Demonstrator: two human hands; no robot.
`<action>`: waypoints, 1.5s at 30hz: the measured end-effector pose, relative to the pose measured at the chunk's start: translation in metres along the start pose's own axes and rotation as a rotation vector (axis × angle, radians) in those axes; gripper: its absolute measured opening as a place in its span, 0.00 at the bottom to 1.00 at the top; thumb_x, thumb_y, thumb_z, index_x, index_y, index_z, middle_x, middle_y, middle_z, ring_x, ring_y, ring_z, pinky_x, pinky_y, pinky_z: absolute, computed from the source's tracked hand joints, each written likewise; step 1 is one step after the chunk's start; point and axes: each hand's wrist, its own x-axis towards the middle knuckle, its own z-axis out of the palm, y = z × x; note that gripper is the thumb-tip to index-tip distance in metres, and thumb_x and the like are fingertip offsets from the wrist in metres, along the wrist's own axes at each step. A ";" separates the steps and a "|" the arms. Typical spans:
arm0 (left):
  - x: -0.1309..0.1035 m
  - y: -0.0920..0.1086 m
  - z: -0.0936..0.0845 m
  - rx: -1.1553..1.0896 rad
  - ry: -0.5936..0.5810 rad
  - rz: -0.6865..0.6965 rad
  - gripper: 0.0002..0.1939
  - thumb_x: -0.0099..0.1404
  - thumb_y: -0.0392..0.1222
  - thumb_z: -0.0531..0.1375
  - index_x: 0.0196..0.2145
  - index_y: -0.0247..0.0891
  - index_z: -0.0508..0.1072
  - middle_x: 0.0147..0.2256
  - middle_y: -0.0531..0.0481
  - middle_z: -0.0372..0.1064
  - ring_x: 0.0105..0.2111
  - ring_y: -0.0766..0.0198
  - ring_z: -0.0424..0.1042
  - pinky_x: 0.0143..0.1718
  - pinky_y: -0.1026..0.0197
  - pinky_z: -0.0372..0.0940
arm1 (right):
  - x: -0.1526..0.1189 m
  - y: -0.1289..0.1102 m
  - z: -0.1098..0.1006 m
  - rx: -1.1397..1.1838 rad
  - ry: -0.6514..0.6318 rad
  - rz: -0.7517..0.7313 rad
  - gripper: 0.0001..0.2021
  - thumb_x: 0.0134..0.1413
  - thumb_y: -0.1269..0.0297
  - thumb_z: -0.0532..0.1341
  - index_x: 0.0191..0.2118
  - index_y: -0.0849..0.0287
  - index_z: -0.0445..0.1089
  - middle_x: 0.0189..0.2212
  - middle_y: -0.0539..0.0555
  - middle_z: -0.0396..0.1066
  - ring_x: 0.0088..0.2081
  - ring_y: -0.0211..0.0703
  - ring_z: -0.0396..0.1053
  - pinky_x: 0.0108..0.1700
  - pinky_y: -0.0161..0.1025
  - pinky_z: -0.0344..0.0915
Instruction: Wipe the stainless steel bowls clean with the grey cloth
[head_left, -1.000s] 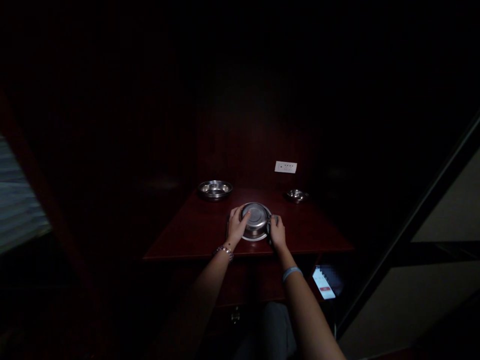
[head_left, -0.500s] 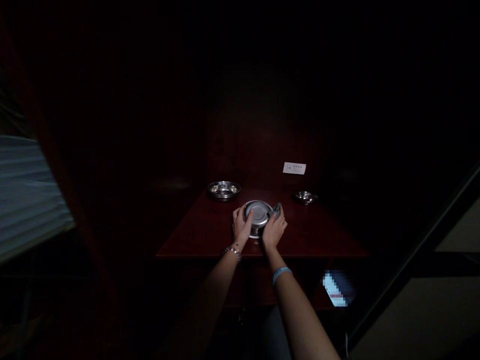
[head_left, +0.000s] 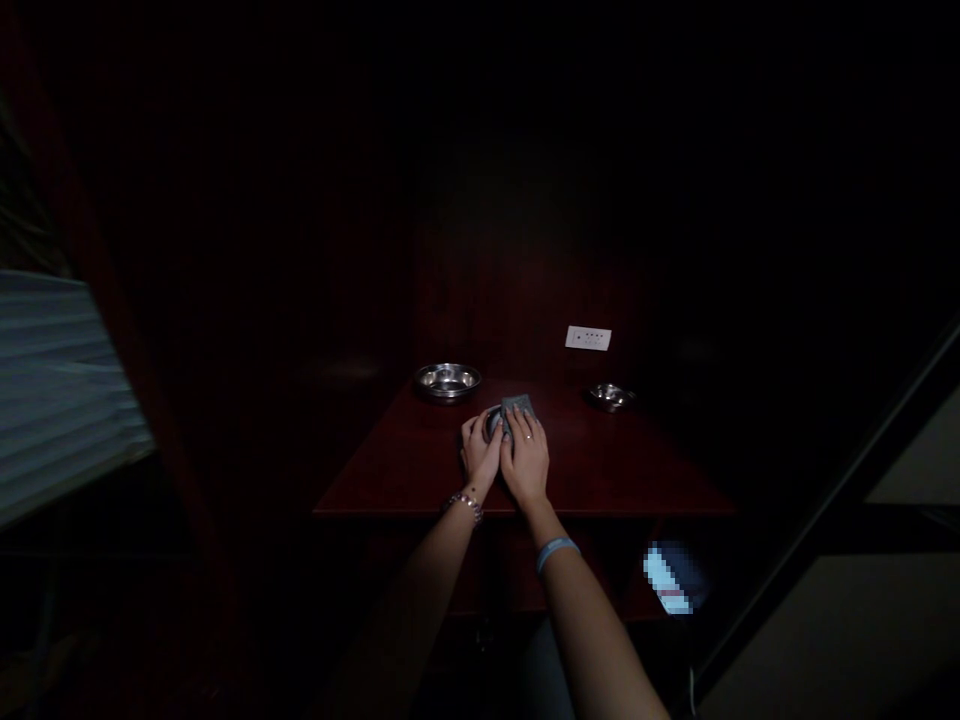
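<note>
Right hand [head_left: 527, 466] has moved over the bowl [head_left: 493, 423], half-spread fingers pressing grey cloth [head_left: 517, 403]. Left hand [head_left: 480, 452] clasps the bowl's side.

Grips a metal bowl [head_left: 493, 421], mostly hidden, with the left fingers [head_left: 469, 426] and rests the outstretched right fingers [head_left: 524, 424] on a grey cloth [head_left: 514, 403] lying over it. Wears a beaded bracelet [head_left: 466, 508] at left, a blue band [head_left: 557, 547] at right. Shows, farther back on the dark red table [head_left: 405, 470], a shiny basin [head_left: 448, 384] leftward and a smaller metal dish [head_left: 610, 398] rightward, near a white socket plate [head_left: 589, 338].
</note>
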 end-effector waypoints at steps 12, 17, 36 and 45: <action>-0.001 0.004 0.000 0.023 -0.004 0.030 0.22 0.67 0.51 0.58 0.57 0.46 0.72 0.57 0.44 0.64 0.56 0.54 0.69 0.60 0.53 0.61 | 0.000 0.000 0.000 0.001 0.033 0.039 0.25 0.65 0.67 0.50 0.65 0.56 0.63 0.65 0.55 0.64 0.68 0.48 0.54 0.71 0.53 0.43; 0.000 0.002 0.001 0.024 -0.007 0.039 0.21 0.67 0.51 0.59 0.56 0.47 0.72 0.56 0.45 0.65 0.56 0.54 0.69 0.60 0.53 0.62 | 0.000 -0.001 0.001 -0.013 0.043 0.055 0.24 0.65 0.66 0.50 0.65 0.56 0.64 0.64 0.56 0.64 0.67 0.49 0.55 0.70 0.54 0.44; 0.003 -0.003 0.001 -0.004 0.021 0.070 0.18 0.65 0.49 0.60 0.51 0.47 0.75 0.53 0.45 0.68 0.51 0.54 0.72 0.58 0.52 0.65 | -0.004 0.008 0.004 0.050 0.173 0.252 0.24 0.66 0.62 0.48 0.63 0.59 0.65 0.63 0.62 0.66 0.64 0.51 0.60 0.66 0.54 0.53; 0.003 -0.005 0.000 0.065 0.015 0.042 0.20 0.66 0.52 0.59 0.53 0.46 0.74 0.55 0.43 0.67 0.52 0.52 0.73 0.57 0.52 0.65 | -0.009 0.029 0.012 0.281 0.274 0.531 0.28 0.67 0.53 0.42 0.62 0.63 0.65 0.59 0.65 0.70 0.59 0.48 0.69 0.59 0.44 0.63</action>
